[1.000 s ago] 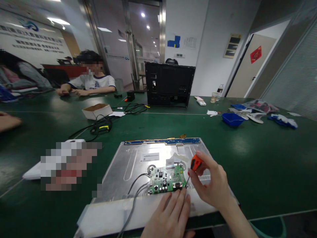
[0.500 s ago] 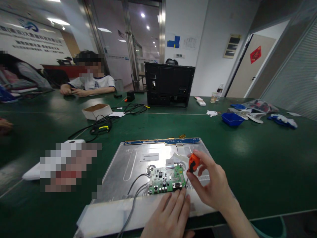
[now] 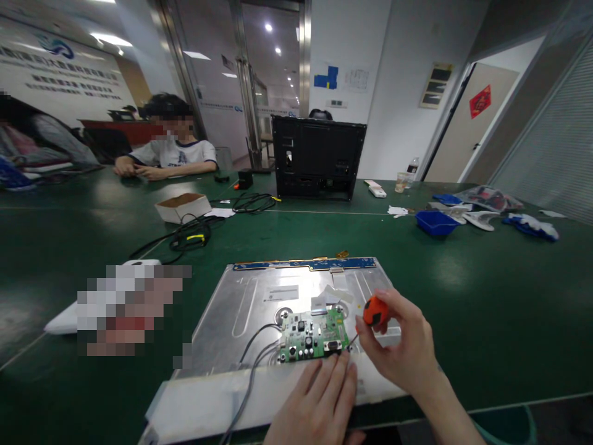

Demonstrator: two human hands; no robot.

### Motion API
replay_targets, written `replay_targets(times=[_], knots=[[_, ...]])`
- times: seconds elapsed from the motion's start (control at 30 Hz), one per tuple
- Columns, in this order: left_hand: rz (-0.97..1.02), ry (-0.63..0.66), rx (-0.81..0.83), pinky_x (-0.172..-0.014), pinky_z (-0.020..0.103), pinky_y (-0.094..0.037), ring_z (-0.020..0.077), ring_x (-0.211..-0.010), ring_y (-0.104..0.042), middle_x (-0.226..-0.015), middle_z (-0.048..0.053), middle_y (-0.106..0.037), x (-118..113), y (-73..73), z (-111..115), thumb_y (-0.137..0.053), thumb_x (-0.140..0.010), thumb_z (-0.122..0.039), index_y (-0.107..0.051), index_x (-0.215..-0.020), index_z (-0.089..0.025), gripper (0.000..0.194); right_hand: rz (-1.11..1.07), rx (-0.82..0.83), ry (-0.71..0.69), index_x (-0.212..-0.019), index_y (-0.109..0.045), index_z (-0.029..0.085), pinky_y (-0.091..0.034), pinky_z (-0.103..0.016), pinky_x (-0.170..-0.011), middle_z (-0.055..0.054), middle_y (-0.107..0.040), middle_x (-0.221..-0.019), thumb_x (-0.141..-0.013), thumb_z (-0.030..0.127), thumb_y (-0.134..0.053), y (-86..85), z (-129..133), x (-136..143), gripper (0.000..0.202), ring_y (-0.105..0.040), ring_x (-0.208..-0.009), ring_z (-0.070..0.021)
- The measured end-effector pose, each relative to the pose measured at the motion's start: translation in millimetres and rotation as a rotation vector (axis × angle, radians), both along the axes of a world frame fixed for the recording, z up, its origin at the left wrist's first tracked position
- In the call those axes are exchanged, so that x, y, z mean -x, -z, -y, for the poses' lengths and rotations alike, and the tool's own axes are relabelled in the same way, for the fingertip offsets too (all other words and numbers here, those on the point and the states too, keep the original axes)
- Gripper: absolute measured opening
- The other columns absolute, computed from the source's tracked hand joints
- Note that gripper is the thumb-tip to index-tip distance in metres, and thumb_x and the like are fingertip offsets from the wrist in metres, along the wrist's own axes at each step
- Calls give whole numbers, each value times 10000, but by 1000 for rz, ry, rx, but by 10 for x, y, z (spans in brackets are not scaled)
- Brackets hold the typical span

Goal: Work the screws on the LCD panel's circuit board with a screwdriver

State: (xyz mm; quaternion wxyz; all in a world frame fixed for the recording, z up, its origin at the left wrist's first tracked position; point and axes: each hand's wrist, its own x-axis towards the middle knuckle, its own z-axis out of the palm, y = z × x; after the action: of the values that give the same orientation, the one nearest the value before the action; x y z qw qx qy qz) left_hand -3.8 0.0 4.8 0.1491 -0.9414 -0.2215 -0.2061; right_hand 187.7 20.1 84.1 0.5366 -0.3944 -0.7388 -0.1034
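My right hand [image 3: 404,343] pinches the orange and black handle of a screwdriver [image 3: 376,311]. Its thin shaft slants down to the lower right corner of a green circuit board [image 3: 312,334]. My left hand [image 3: 319,395] lies with fingers stretched out, fingertips at the board's lower edge. The board sits on the silvery metal back of a display panel [image 3: 222,309], which lies flat on the table. Dark cables run from the board's left side over a whitish strip [image 3: 194,395] along the near edge. A blue narrow board [image 3: 303,266] lines the far edge.
A black monitor housing [image 3: 319,157] stands beyond the panel. Cables [image 3: 189,235] and a small open box [image 3: 183,208] lie left; a blue tray [image 3: 435,222] and gloves [image 3: 532,227] lie right. Another person [image 3: 171,154] sits across the green table [image 3: 463,296].
My right hand and the screwdriver handle have shifted right and slightly down, so the screwdriver leans further right. The left hand has stayed in place.
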Motion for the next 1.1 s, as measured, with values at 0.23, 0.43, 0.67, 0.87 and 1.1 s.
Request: replay_targets(times=[0.23,0.43,0.67,0.87,1.1], knots=[[23,3,-32,-1006,362,-400,260,-1173,-623,-1317,145,-665,-11,-22,-5,-470,-1022,-539,-579,-1319,-87,552,46,82,-44,-1342,-456,224,-499,-223,-451,4,-679,-829,-921,177,-596,-53,21,-38,447,-558,-525,-113],[5,-5,-35,-987,360,-421,257,-1162,-634,-1320,142,-665,-4,-48,-1,-459,-1024,-546,-585,-1311,-82,560,54,88,-69,-1392,-437,193,-500,-229,-458,-15,-684,-862,-908,111,-530,-67,49,-54,500,-580,-554,-120],[-16,-7,-2,-1017,371,-398,263,-1203,-608,-1350,148,-643,-1,-13,5,-458,-1023,-549,-559,-1345,-94,567,39,84,-62,-1359,-442,203,-479,-222,-450,5,-667,-835,-898,102,-554,-40,25,-48,485,-560,-534,-112],[-6,-10,-43,-1020,367,-371,257,-1188,-610,-1341,145,-648,-11,12,2,-426,-1035,-550,-555,-1337,-79,573,49,59,-8,-1316,-469,210,-474,-218,-448,36,-635,-764,-929,165,-593,6,2,-56,409,-527,-493,-102],[19,-13,-77,-1010,373,-362,249,-1153,-626,-1294,124,-680,-15,-18,-12,-392,-1048,-536,-586,-1291,-84,549,44,87,-62,-1380,-441,202,-492,-219,-454,-5,-679,-852,-930,158,-560,-30,8,-54,468,-564,-545,-114]])
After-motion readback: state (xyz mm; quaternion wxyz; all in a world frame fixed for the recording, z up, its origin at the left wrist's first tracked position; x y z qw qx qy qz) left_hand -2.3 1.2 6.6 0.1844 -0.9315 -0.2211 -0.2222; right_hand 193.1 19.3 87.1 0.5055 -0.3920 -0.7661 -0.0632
